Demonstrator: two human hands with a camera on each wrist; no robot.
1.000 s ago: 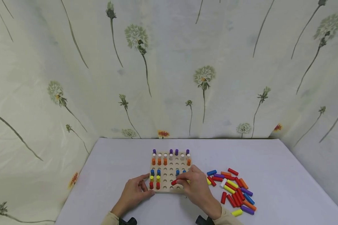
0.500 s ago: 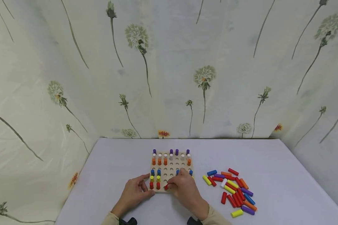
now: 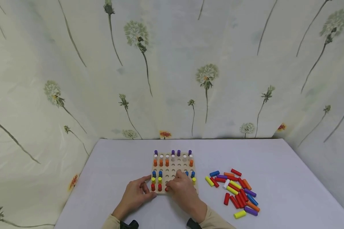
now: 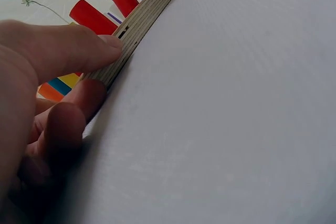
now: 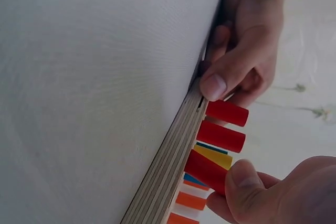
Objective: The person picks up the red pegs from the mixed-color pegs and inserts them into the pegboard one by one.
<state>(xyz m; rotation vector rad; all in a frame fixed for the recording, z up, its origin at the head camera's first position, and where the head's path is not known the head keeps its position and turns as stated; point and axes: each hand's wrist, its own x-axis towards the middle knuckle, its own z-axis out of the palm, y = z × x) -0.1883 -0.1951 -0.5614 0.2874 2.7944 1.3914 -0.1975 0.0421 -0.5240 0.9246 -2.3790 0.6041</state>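
A wooden pegboard (image 3: 173,170) lies on the table, with rows of purple, white, orange, blue, yellow and red pegs standing in it. My left hand (image 3: 135,193) holds its near left corner, thumb against the front edge and fingers at the side. With thumb and fingers, my right hand (image 3: 185,194) pinches a red peg (image 5: 206,170) at the front row. That peg leans slightly, its lower end at the board, right of two standing red pegs (image 5: 223,136). How deep it sits in its hole cannot be told. The right hand hides part of the board's front right.
Loose pegs in several colours lie in a scattered pile right of the board, among them a red peg (image 3: 226,198), a yellow peg (image 3: 240,214) and a blue peg (image 3: 214,173). A flower-patterned curtain (image 3: 166,79) hangs behind the white table (image 3: 117,162).
My right hand has moved left with the red peg, which has gone from above the board to the front row's third place. The left hand stays at the corner.
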